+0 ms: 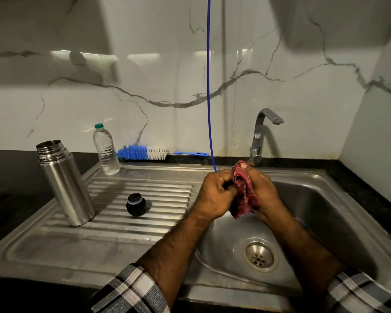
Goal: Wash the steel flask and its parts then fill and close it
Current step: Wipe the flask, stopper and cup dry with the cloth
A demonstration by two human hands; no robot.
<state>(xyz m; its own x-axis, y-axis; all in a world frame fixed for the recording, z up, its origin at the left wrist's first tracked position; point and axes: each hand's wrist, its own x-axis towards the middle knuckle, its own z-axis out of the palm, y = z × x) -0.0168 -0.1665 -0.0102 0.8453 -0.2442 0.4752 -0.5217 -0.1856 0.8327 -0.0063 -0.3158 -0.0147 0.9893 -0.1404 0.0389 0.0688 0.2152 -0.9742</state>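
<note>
The open steel flask (64, 181) stands upright on the left of the ribbed draining board. Its black stopper (136, 204) sits on the ribs to the right of it, apart from the flask. Over the sink basin, my left hand (215, 195) and my right hand (263, 190) are curled around a bunched red checked cloth (244, 195) held between them. Whatever may be wrapped inside the cloth is hidden.
A clear plastic water bottle (105, 150) with a green cap stands at the back of the draining board (113, 233). A blue and white bottle brush (149, 152) lies along the wall. The tap (261, 134) stands behind the basin (325, 211); a blue cord (208, 86) hangs down.
</note>
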